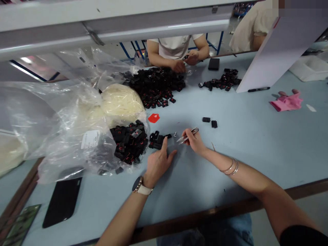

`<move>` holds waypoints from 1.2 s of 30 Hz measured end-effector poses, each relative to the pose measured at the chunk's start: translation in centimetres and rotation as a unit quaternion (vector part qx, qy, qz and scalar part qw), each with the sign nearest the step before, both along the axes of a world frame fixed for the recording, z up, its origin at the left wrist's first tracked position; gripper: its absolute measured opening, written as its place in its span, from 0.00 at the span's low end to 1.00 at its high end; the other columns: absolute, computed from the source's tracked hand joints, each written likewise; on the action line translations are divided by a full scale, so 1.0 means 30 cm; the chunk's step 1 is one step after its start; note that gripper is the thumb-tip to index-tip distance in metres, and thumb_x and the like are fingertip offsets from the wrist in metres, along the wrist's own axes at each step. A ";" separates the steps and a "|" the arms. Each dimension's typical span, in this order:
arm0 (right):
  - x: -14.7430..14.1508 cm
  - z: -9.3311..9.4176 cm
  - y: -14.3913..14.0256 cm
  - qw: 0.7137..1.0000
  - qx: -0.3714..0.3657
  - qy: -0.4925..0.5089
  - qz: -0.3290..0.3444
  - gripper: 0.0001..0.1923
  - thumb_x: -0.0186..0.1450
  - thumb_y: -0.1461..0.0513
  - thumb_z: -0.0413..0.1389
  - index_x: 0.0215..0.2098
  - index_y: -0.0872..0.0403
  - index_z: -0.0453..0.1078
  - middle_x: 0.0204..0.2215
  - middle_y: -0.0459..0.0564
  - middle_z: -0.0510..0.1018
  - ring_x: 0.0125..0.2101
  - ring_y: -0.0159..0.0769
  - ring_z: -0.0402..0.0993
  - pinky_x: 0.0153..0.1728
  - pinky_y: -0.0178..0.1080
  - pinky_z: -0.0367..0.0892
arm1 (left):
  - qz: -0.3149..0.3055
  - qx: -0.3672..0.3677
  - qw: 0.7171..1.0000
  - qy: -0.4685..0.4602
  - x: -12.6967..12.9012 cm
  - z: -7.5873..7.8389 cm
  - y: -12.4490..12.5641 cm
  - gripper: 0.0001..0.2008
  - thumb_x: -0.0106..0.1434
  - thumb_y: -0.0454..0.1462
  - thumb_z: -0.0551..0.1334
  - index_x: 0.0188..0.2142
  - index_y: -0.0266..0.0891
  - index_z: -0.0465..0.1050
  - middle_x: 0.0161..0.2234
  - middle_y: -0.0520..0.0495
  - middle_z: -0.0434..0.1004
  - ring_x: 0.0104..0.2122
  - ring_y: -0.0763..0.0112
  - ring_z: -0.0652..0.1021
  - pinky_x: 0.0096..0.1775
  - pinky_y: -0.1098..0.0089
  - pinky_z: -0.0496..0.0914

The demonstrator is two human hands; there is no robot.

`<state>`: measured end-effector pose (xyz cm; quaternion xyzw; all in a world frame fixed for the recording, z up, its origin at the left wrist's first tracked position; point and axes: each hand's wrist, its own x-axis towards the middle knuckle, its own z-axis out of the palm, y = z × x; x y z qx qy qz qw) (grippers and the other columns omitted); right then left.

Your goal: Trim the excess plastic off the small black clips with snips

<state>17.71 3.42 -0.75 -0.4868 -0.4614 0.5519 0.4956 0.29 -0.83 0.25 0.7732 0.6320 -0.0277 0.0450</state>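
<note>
My right hand holds small metal snips, their tips pointing left over the pale blue table. My left hand rests flat on the table with fingers apart, its index finger reaching toward a small cluster of black pieces just in front of it. It holds nothing. A clear bag spilling more black pieces with red marks lies to the left of that hand. A watch is on my left wrist and bangles are on my right.
A big heap of black pieces and a smaller one lie farther back, where another person's hands work. Also present: two loose pieces, a red tag, a cream bundle, a phone, a pink cloth, a pen.
</note>
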 end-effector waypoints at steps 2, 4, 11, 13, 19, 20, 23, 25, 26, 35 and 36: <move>-0.001 -0.003 -0.005 1.000 0.021 -0.020 0.009 0.27 0.61 0.40 0.45 0.23 0.53 0.63 0.14 0.41 0.65 0.15 0.27 0.60 0.18 0.32 0.56 | -0.020 0.001 1.000 -0.007 -0.003 0.001 -0.001 0.32 0.68 0.48 0.53 0.65 0.35 0.52 0.28 0.42 0.80 0.28 0.60 0.80 0.28 0.69 0.67; -0.003 -0.002 -0.013 0.997 0.057 -0.052 0.028 0.29 0.63 0.40 0.42 0.21 0.53 0.63 0.18 0.45 0.68 0.20 0.29 0.66 0.23 0.33 0.61 | -0.035 0.010 0.999 -0.015 -0.008 -0.003 -0.001 0.29 0.67 0.48 0.54 0.64 0.36 0.56 0.30 0.42 0.81 0.29 0.60 0.80 0.28 0.69 0.67; -0.010 0.040 -0.036 0.952 0.185 -0.207 0.128 0.23 0.70 0.51 0.36 0.28 0.51 0.64 0.33 0.50 0.76 0.51 0.37 0.67 0.53 0.43 0.58 | -0.040 0.015 0.999 -0.015 -0.006 -0.005 0.002 0.25 0.67 0.48 0.53 0.57 0.36 0.67 0.33 0.39 0.81 0.31 0.58 0.81 0.28 0.69 0.67; -0.009 0.050 -0.035 0.944 0.195 -0.213 0.162 0.20 0.71 0.54 0.37 0.31 0.51 0.65 0.35 0.50 0.76 0.52 0.36 0.66 0.55 0.44 0.56 | -0.047 0.020 0.999 -0.012 -0.008 -0.007 0.001 0.24 0.68 0.48 0.53 0.56 0.36 0.67 0.31 0.40 0.81 0.29 0.59 0.81 0.27 0.70 0.66; -0.005 0.034 -0.026 0.963 0.174 -0.122 0.166 0.17 0.69 0.55 0.40 0.30 0.52 0.65 0.33 0.49 0.77 0.42 0.35 0.72 0.50 0.42 0.62 | -0.091 0.034 0.995 -0.028 -0.020 -0.019 -0.001 0.22 0.69 0.47 0.51 0.54 0.37 0.69 0.31 0.40 0.81 0.29 0.60 0.80 0.27 0.70 0.66; -0.005 0.027 -0.024 0.968 0.171 -0.111 0.147 0.18 0.69 0.54 0.40 0.28 0.52 0.65 0.31 0.49 0.77 0.41 0.35 0.72 0.48 0.42 0.63 | -0.093 0.035 0.995 -0.031 -0.020 -0.018 -0.001 0.22 0.69 0.46 0.51 0.56 0.37 0.68 0.31 0.41 0.81 0.29 0.61 0.80 0.27 0.70 0.66; -0.011 0.000 -0.019 0.978 0.161 -0.080 0.102 0.20 0.69 0.54 0.39 0.26 0.52 0.64 0.28 0.49 0.77 0.37 0.34 0.73 0.45 0.41 0.64 | -0.069 0.029 0.997 -0.018 -0.012 -0.009 -0.004 0.25 0.68 0.47 0.51 0.59 0.36 0.64 0.30 0.40 0.81 0.29 0.61 0.81 0.27 0.71 0.66; -0.014 -0.018 -0.014 0.984 0.149 -0.062 0.075 0.18 0.68 0.55 0.40 0.27 0.52 0.65 0.30 0.49 0.78 0.36 0.34 0.73 0.43 0.40 0.65 | -0.037 0.015 0.999 0.003 -0.002 0.003 -0.007 0.26 0.68 0.48 0.52 0.58 0.34 0.64 0.30 0.39 0.81 0.29 0.59 0.81 0.27 0.70 0.66; -0.015 -0.026 -0.010 0.987 0.141 -0.058 0.056 0.16 0.67 0.56 0.42 0.28 0.52 0.65 0.31 0.50 0.78 0.36 0.34 0.73 0.42 0.39 0.65 | -0.022 0.008 1.000 0.013 0.003 0.010 -0.010 0.26 0.68 0.48 0.52 0.58 0.33 0.65 0.31 0.38 0.81 0.30 0.58 0.81 0.27 0.69 0.67; 0.118 0.072 0.112 0.954 0.073 -0.267 -0.114 0.14 0.64 0.64 0.42 0.37 0.55 0.69 0.32 0.49 0.76 0.24 0.31 0.66 0.29 0.35 0.62 | 0.026 -0.023 0.999 0.040 0.025 0.047 -0.025 0.28 0.69 0.48 0.50 0.60 0.31 0.62 0.31 0.36 0.81 0.31 0.53 0.81 0.29 0.65 0.70; 0.146 0.096 0.123 0.932 0.065 -0.341 -0.101 0.13 0.63 0.65 0.44 0.38 0.56 0.70 0.32 0.51 0.76 0.26 0.33 0.68 0.32 0.36 0.63 | 0.021 -0.023 0.999 0.038 0.024 0.046 -0.025 0.28 0.69 0.48 0.49 0.60 0.32 0.61 0.31 0.37 0.81 0.31 0.53 0.81 0.28 0.65 0.70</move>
